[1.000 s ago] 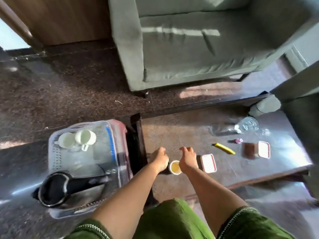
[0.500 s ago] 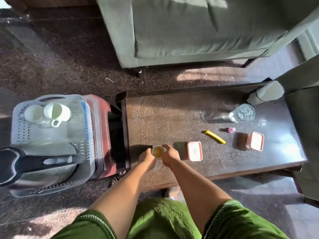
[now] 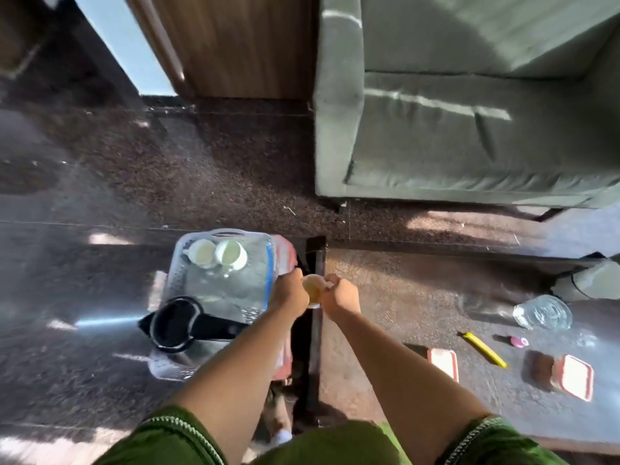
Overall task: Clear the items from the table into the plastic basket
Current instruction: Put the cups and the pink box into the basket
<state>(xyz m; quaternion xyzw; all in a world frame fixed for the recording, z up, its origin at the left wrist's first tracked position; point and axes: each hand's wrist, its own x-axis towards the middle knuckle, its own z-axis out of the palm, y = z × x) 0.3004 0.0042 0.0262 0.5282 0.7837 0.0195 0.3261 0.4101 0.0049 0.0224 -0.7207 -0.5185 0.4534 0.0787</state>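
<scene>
My left hand (image 3: 291,291) and my right hand (image 3: 339,296) hold a small white cup (image 3: 312,286) between them, above the left end of the dark table (image 3: 419,293) and beside the basket's right rim. The clear plastic basket (image 3: 181,263) sits on a red stool to the left; inside are two white cups (image 3: 216,252) and a black kettle (image 3: 177,325). On the table lie a glass jar (image 3: 543,313) on its side, a yellow pen (image 3: 483,349), a small pink cap (image 3: 518,342) and two red-rimmed containers (image 3: 443,362) (image 3: 573,376).
A green sofa (image 3: 469,129) stands behind the table across a strip of dark floor. A pale cushioned object (image 3: 593,280) sits at the table's far right corner. A wooden door panel (image 3: 235,45) is at the back. My green sleeves fill the bottom edge.
Both hands have lifted the small cup off the table and carried it left toward the basket. The view has swung left and up.
</scene>
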